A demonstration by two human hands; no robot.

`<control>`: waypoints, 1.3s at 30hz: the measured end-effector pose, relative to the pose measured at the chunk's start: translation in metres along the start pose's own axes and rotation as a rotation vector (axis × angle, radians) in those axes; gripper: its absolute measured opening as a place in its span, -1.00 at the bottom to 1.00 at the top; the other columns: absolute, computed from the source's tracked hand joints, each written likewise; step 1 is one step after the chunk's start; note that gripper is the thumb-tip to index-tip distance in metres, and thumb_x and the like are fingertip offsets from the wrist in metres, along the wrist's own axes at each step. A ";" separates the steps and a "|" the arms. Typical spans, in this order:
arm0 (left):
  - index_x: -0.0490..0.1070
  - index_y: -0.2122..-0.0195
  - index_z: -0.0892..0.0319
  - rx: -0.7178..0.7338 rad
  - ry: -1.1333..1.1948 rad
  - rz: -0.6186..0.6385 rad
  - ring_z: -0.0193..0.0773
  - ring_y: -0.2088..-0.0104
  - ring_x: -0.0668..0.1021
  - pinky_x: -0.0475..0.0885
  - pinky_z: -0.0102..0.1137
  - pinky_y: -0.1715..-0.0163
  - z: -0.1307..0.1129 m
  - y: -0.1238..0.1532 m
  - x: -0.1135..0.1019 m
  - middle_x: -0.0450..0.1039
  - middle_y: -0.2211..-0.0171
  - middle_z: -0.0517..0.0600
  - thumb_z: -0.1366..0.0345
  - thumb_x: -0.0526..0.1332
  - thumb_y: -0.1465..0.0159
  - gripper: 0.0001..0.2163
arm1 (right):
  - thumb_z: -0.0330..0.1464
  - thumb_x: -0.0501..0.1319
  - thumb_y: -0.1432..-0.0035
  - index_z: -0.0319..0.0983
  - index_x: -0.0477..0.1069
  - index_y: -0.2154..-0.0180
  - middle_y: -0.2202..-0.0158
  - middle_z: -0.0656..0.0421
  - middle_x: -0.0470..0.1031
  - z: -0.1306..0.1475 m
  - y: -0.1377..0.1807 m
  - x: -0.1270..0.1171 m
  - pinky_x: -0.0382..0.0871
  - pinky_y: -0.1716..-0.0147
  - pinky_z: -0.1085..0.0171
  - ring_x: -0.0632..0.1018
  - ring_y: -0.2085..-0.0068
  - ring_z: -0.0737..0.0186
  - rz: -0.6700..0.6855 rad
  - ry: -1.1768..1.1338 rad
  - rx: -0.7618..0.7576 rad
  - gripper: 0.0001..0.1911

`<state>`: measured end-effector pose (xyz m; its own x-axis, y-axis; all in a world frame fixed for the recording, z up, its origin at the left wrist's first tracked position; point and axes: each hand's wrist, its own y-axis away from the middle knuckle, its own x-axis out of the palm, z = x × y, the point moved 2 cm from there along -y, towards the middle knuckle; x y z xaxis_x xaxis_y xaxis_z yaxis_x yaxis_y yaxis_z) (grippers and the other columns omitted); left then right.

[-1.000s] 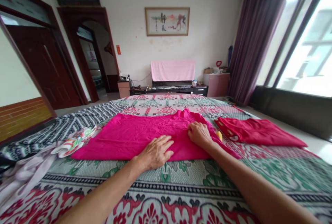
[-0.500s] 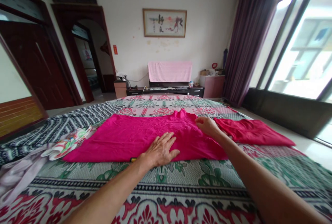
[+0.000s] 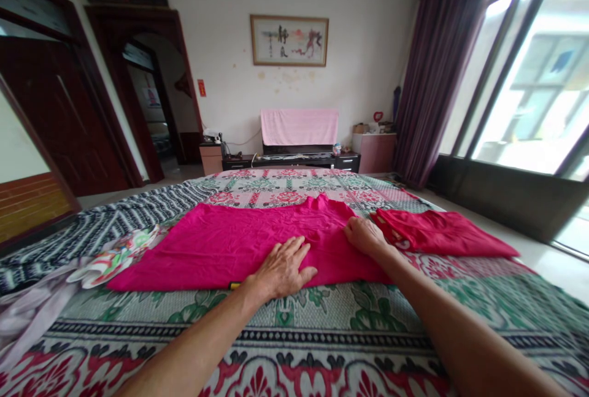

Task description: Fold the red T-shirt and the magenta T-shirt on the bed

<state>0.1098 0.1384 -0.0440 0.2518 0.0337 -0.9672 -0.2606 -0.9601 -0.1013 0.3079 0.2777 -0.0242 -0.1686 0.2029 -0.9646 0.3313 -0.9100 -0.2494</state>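
Note:
A bright pink piece of clothing lies spread out and partly folded on the patterned bedspread; its exact kind does not show. Resting flat on its near middle is my left hand, fingers spread. My right hand is closed at the cloth's right edge, its curled fingers on the fabric. The fingertips are partly hidden. Beside it on the right lies a folded red garment. A small yellow and black item peeks out at the near edge of the pink cloth.
To the left are a multicoloured printed cloth, a pale grey cloth and a black-and-white striped cloth. Beyond the bed, a pink towel hangs over a screen on a low black cabinet. Windows stand at right.
My right hand has come down and slightly toward me along the right side of the pink cloth, whose right part is drawn in a little. My left hand stays in place.

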 end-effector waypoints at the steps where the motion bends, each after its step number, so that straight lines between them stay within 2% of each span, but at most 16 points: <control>1: 0.05 -0.28 0.15 0.001 0.000 -0.002 -0.01 -0.30 0.02 -0.01 0.02 -0.22 0.000 0.000 0.000 -0.09 -0.32 0.11 -0.09 -0.13 -0.27 -0.37 | -0.28 -0.06 -0.20 -0.31 0.48 0.27 0.32 -0.09 0.55 0.000 0.000 0.000 0.33 0.32 0.20 0.57 0.28 0.05 -0.008 -0.012 0.009 -0.62; 5: 0.04 -0.28 0.13 0.012 -0.002 -0.013 0.00 -0.30 0.03 0.00 0.03 -0.22 0.000 0.000 -0.001 -0.13 -0.33 0.08 -0.09 -0.12 -0.27 -0.38 | -0.17 -0.03 -0.20 -0.28 0.48 0.30 0.31 -0.07 0.55 0.003 0.001 0.000 0.34 0.31 0.21 0.56 0.26 0.05 -0.003 -0.052 0.025 -0.59; 9: 0.05 -0.28 0.11 0.025 0.001 -0.019 0.01 -0.31 -0.02 0.00 0.03 -0.22 -0.003 0.001 -0.004 -0.23 -0.35 0.01 -0.07 -0.10 -0.27 -0.39 | -0.25 0.00 -0.18 -0.28 0.46 0.35 0.30 -0.03 0.54 0.007 0.003 -0.002 0.31 0.32 0.26 0.55 0.25 0.10 -0.023 -0.017 -0.038 -0.68; 12: 0.05 -0.28 0.13 0.032 0.005 -0.019 0.00 -0.31 -0.03 -0.01 0.02 -0.23 -0.003 0.001 -0.004 -0.20 -0.35 0.00 -0.06 -0.11 -0.28 -0.40 | -0.29 -0.06 -0.23 -0.29 0.43 0.29 0.34 -0.03 0.54 0.008 0.004 -0.002 0.31 0.34 0.27 0.56 0.29 0.12 -0.054 -0.022 -0.009 -0.67; 16: 0.04 -0.28 0.11 0.025 0.006 -0.014 -0.01 -0.31 -0.02 -0.02 0.01 -0.23 -0.002 0.000 -0.002 -0.18 -0.34 0.02 -0.05 -0.10 -0.28 -0.40 | -0.24 -0.12 -0.26 -0.25 0.38 0.19 0.37 -0.01 0.54 0.007 0.005 0.000 0.30 0.41 0.24 0.57 0.35 0.08 -0.048 -0.020 0.070 -0.63; 21: 0.05 -0.28 0.10 0.013 -0.001 -0.029 0.00 -0.31 0.00 -0.03 0.00 -0.23 -0.001 0.001 0.000 -0.16 -0.34 0.03 -0.06 -0.09 -0.27 -0.40 | -0.23 -0.13 -0.26 -0.25 0.38 0.15 0.34 -0.04 0.54 0.006 0.008 0.000 0.33 0.42 0.22 0.57 0.33 0.05 -0.076 0.013 0.107 -0.61; 27: 0.07 -0.27 0.17 0.008 -0.012 -0.004 -0.01 -0.30 0.03 -0.01 0.02 -0.22 -0.002 0.000 0.000 -0.10 -0.32 0.10 -0.06 -0.11 -0.27 -0.39 | -0.32 -0.03 -0.20 -0.24 0.47 0.27 0.27 -0.04 0.53 0.008 0.010 -0.005 0.32 0.39 0.27 0.56 0.27 0.09 -0.021 0.070 0.090 -0.69; 30: 0.08 -0.26 0.17 0.009 -0.016 -0.002 -0.01 -0.30 0.05 -0.01 0.02 -0.22 -0.002 0.000 -0.001 -0.08 -0.32 0.11 -0.05 -0.11 -0.28 -0.40 | -0.38 0.00 -0.16 -0.20 0.46 0.21 0.16 -0.01 0.47 0.017 0.011 -0.010 0.32 0.35 0.28 0.51 0.20 0.14 -0.131 0.031 -0.022 -0.72; 33: 0.09 -0.26 0.17 0.007 -0.020 -0.009 0.00 -0.29 0.06 0.01 0.02 -0.21 -0.003 0.000 -0.002 -0.07 -0.32 0.12 -0.06 -0.12 -0.28 -0.40 | -0.39 0.02 -0.16 -0.21 0.44 0.17 0.18 0.04 0.44 0.033 0.014 -0.010 0.31 0.28 0.29 0.46 0.18 0.20 -0.207 -0.106 -0.275 -0.73; 36: 0.10 -0.25 0.18 0.003 -0.026 -0.010 0.00 -0.29 0.07 0.01 0.02 -0.21 -0.005 0.001 -0.003 -0.05 -0.31 0.14 -0.05 -0.11 -0.28 -0.40 | -0.40 0.05 -0.15 -0.23 0.45 0.24 0.24 0.09 0.44 0.048 0.020 -0.004 0.28 0.17 0.30 0.44 0.19 0.24 -0.169 -0.192 -0.519 -0.78; 39: 0.10 -0.25 0.22 0.003 -0.029 -0.008 0.01 -0.29 0.07 0.00 0.01 -0.22 -0.005 0.002 -0.003 -0.06 -0.31 0.16 -0.04 -0.10 -0.28 -0.39 | -0.42 0.08 -0.13 -0.26 0.46 0.27 0.28 0.11 0.45 0.053 0.023 0.002 0.27 0.17 0.32 0.44 0.22 0.27 -0.123 -0.243 -0.537 -0.80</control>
<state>0.1132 0.1355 -0.0397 0.2265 0.0494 -0.9728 -0.2618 -0.9589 -0.1096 0.2661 0.2385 -0.0274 -0.4220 0.1485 -0.8944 0.7079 -0.5624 -0.4274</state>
